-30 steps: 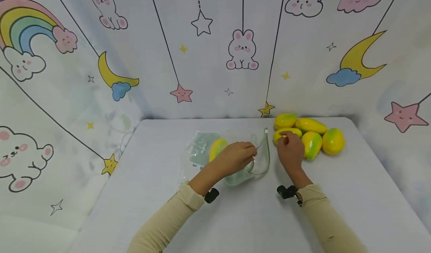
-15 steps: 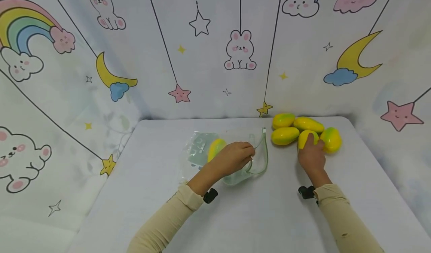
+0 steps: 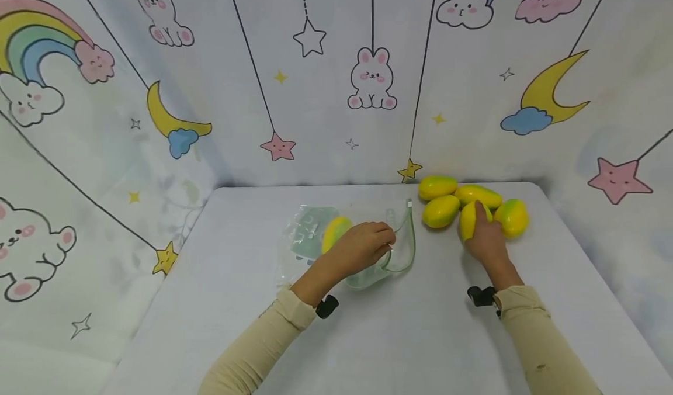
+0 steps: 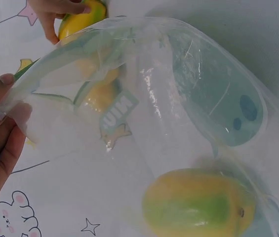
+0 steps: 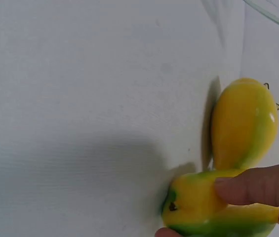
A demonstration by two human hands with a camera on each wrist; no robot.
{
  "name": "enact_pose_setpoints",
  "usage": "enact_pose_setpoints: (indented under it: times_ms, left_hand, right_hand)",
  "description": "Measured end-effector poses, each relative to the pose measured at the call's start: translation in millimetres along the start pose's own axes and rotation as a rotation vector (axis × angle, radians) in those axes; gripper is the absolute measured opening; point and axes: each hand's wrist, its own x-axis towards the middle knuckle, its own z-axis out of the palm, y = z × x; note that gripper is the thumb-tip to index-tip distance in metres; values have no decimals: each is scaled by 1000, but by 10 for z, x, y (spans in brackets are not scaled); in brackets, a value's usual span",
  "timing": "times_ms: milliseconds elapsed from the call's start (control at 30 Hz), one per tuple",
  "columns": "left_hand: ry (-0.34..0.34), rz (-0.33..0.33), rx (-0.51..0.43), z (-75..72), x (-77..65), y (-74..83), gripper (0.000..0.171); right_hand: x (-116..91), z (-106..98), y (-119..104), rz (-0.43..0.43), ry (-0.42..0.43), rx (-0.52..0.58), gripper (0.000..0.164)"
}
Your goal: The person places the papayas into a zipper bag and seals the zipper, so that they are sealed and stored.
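Note:
My left hand pinches the rim of a clear plastic bag with pale green printed patches. The bag's mouth gapes in the left wrist view, and a yellow-green mango shows through the film inside it. At the right, my right hand grips another mango, thumb on its near side and a fingertip low at its end. The other fingers are mostly hidden behind the fruit. A neighbouring mango lies right against the held one.
Around the held fruit sit several more mangoes near the back right of the white table. The bag's green zip strip loops out to its right. A patterned cloth backdrop rises behind the table.
My right hand has moved right from the front-left mango to the one beside it and now grips it. The front-left mango has turned. My left hand stays at the bag.

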Motion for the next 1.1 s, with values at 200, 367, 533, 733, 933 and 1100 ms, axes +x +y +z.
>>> enact_pose_setpoints:
  times_ms: [200,367,533,733,933,1100]
  left_hand:
    - [20,-5,-8,14,-23,-28,11]
    - [18,-12,-14,12,-25,-34,11]
    - [9,-19,-16,1,-17,-31,11]
    - [29,-12,-21,-29,-6,-12,11]
    - [18,-4,-26,-22,-19,12,11]
    - [40,-5,-22,-11,-9,6,10]
  right_hand:
    - [-25,102,47,27,86,72,95]
    - [-51,137,98,53,135,122,96]
    - [-81,137,122,73,137,159,96]
    - [-110,111,133,62,158,199,97]
    - [-157,92,113,58,174,220,98]
    - [-180,72,50,6,186,293,99]
